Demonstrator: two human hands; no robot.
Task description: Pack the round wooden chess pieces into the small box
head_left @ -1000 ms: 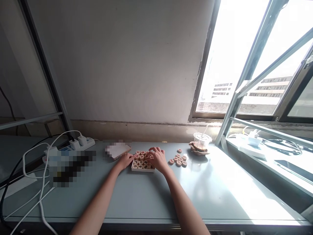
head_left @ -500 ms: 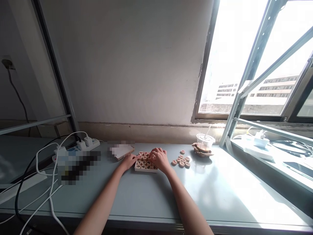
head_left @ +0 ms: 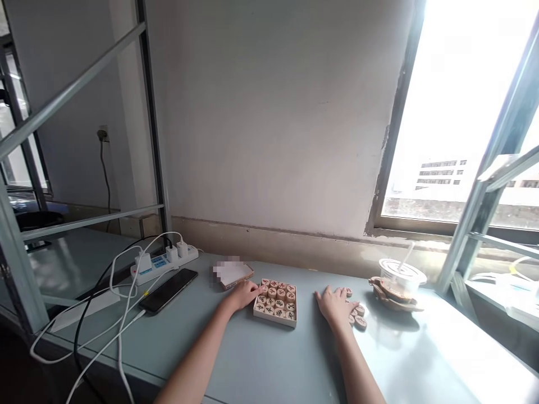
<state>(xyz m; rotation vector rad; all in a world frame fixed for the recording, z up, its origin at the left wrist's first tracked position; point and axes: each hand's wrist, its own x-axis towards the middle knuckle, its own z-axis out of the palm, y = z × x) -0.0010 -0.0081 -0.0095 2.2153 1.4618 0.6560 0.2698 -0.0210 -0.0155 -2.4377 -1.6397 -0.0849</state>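
Round wooden Chinese chess pieces fill a shallow white box in rows, carved characters facing up. At the box's left rim, my left hand has its fingers bent against the edge, holding it. To the right of the box, my right hand lies palm down with fingers spread and nothing gripped. It partly covers a group of loose Chinese chess pieces on the table; how many lie under it is hidden. The box lid lies behind my left hand, partly blurred.
A plastic cup with a straw stands in a brown holder at the back right. On the left are a black phone, a power strip with plugs, and tangled white and black cables. A metal frame post rises behind them.
My right hand has moved right, off the box and onto the loose pieces, its fingers now spread. My left hand stays at the box's left rim. The view has turned left.
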